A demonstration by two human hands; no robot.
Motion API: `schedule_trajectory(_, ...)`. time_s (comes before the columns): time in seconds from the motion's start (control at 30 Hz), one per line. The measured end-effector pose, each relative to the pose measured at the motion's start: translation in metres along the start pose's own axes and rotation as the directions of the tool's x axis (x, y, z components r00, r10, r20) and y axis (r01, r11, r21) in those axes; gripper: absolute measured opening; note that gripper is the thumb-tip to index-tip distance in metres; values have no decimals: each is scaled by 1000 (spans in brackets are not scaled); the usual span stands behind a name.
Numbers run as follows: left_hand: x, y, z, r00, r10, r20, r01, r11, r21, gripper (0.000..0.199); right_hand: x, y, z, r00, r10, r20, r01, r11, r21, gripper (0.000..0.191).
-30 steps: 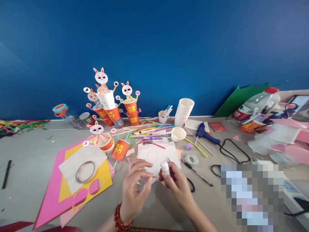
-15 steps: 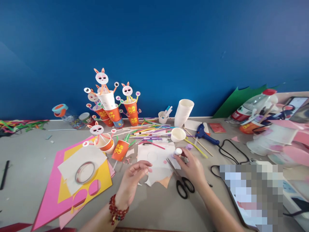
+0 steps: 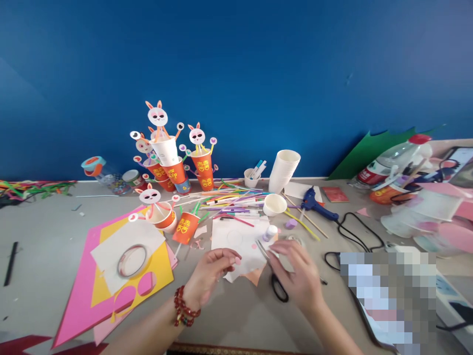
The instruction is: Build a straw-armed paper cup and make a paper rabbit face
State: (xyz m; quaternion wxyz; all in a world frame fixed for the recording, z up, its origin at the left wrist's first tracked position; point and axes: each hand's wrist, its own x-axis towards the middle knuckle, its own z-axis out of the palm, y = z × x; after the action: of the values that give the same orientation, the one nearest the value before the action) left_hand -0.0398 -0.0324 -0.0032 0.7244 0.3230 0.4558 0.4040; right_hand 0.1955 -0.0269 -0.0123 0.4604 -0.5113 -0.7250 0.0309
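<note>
My left hand (image 3: 218, 271), wearing a red bead bracelet (image 3: 183, 306), pinches a small pink paper piece (image 3: 237, 260) between thumb and fingertips. Below it lies a white paper sheet (image 3: 225, 229) with a faint circle drawn on it and a torn lower edge. My right hand (image 3: 297, 273) is over the scissors (image 3: 279, 291), hiding part of their handles; its fingers are apart and I see nothing held in them. An uncapped glue stick (image 3: 270, 232) stands upright on the sheet's right edge, with its purple cap (image 3: 291, 224) behind it on the table.
Rabbit figures in cups (image 3: 172, 172) stand at the back left. A tape roll (image 3: 132, 260) lies on coloured paper (image 3: 83, 286). Pipe cleaners and pens (image 3: 229, 201) spread across the middle. A blue glue gun (image 3: 314, 202), its cable, and stacked white cups (image 3: 284, 170) are to the right.
My right hand has let go of the glue stick and moved toward me, over the scissors. My left hand has shifted slightly right with the pink paper piece still pinched.
</note>
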Motion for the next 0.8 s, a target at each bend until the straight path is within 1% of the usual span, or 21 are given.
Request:
schedule_trajectory(0.03,0,1,1,1000,-20,12,20,1000,-12,14,0,-9,-1,995,-70,76,62,993,96,11)
schedule_trajectory(0.07,0,2,2,999,-39,30,40,999,-19,15,1,-16,0,978,-136,159,105,976,190,13)
schedule_trajectory(0.13,0,3,5,995,-73,67,74,997,-22,16,4,-28,4,926,-235,295,137,938,318,16)
schedule_trajectory(0.17,-1,4,6,993,-86,84,88,996,-20,16,5,-32,7,906,-262,333,139,927,349,17)
schedule_trajectory(0.27,-2,5,6,985,-109,133,112,994,-14,16,9,-36,13,872,-284,399,135,923,361,19)
schedule_trajectory(0.43,-2,5,1,974,-131,184,136,991,-13,12,14,-36,11,812,-289,507,131,937,325,21)
schedule_trajectory(0.5,-1,4,-1,972,-144,185,150,989,-17,11,15,-37,9,800,-299,521,133,934,333,21)
schedule_trajectory(0.57,-1,2,-1,970,-161,185,167,986,-18,11,15,-39,8,797,-302,523,127,931,343,21)
schedule_trajectory(0.63,-1,1,-2,967,-174,186,180,984,-16,10,14,-39,7,804,-278,526,93,932,351,19)
schedule_trajectory(0.7,-2,0,-2,970,-161,181,163,987,4,11,12,-39,8,820,-201,536,-6,934,358,16)
schedule_trajectory(0.73,-2,1,-3,976,-131,171,125,991,46,13,12,-38,9,824,-137,550,-86,929,360,14)
schedule_trajectory(0.77,-3,1,-5,985,-69,157,49,991,127,15,12,-36,12,821,-63,567,-179,916,360,12)
schedule_trajectory(0.8,-4,2,-6,989,31,146,-67,966,250,17,13,-34,15,810,16,586,-275,893,356,11)
